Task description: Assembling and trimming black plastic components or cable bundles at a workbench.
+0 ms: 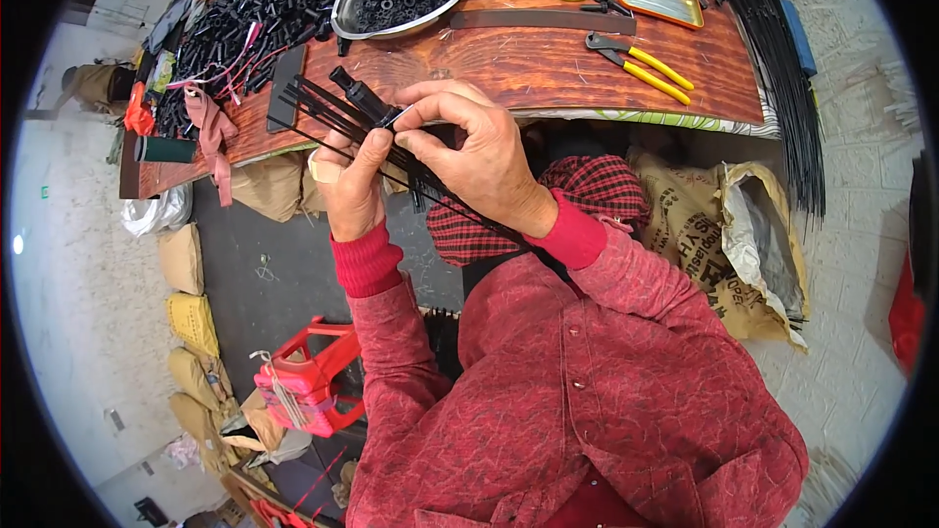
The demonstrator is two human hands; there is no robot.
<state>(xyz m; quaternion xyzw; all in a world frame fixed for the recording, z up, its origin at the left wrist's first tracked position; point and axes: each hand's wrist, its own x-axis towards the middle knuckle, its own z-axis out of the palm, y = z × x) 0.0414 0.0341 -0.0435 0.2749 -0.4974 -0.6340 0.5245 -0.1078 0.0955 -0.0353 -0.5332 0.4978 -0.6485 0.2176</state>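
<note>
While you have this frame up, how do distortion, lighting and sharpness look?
Head view: fisheye bending curves the wooden table, and black fills the corners; head view: a small white glare spot sits at the far left rim, and highlights show on the metal bowl; head view: the left hand and right hand look reasonably sharp.

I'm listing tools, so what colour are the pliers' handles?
The pliers' handles are yellow; the head view shows them best.

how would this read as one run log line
left grip: holding thin black rods; right grip: at black tubular part; yellow-handled pliers: on wooden table
</note>
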